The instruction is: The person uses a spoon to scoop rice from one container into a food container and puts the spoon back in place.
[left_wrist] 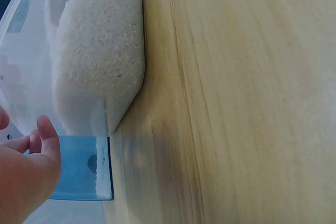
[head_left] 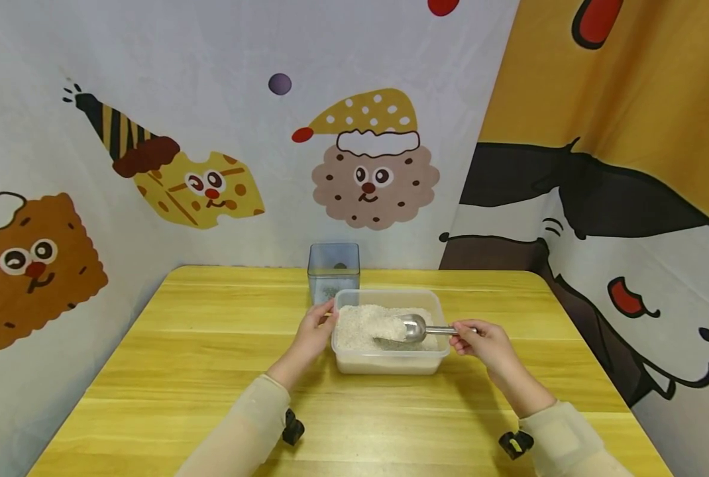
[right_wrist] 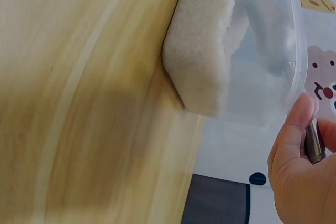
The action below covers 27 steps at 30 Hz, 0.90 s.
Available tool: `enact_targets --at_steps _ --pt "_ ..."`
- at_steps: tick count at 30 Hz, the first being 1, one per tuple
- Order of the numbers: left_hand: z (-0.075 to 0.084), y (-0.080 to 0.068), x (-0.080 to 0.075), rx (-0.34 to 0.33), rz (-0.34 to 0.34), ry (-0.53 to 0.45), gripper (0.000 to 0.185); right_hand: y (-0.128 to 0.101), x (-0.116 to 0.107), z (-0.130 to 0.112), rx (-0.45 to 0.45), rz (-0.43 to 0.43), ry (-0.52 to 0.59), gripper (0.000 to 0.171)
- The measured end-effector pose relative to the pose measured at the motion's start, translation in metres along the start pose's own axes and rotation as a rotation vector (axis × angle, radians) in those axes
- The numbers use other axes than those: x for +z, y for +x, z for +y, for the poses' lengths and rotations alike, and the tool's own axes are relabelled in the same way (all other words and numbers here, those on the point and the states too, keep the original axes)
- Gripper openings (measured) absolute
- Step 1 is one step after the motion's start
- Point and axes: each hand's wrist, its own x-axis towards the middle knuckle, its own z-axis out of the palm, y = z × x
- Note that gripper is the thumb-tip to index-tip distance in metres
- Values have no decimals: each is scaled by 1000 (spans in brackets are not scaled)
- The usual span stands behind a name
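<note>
One clear plastic tub (head_left: 390, 363) of white rice (head_left: 363, 324) at the centre of one yellow wooden table (head_left: 211, 358). Right hand (head_left: 484, 343) pinches the handle of one metal scoop (head_left: 413, 328), its bowl lying in the rice. Left hand (head_left: 314, 329), fingers relaxed, touches the tub's left rim. One blue-tinted container (head_left: 333, 268) stands just behind.

Yellow wooden table (head_left: 211, 371) with rounded corners, plank grain running sideways. White cartoon curtain (head_left: 211, 99) behind it: cookie faces, cheese face, party hats, dots. Orange curtain (head_left: 629, 79) at right, black-and-white cartoon animal. Even, soft light.
</note>
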Motion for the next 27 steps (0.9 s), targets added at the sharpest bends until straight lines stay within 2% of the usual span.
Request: enact_targets --at_steps 10,18,27 --pt "0 0 -1 5 -5 -1 44 1 -3 4 39 -24 134 41" --pt "-1 -2 -1 30 -7 11 44 1 -4 2 67 -30 190 40" --pt "1 -2 -1 4 -4 -17 43 1 -7 0 62 -38 235 41"
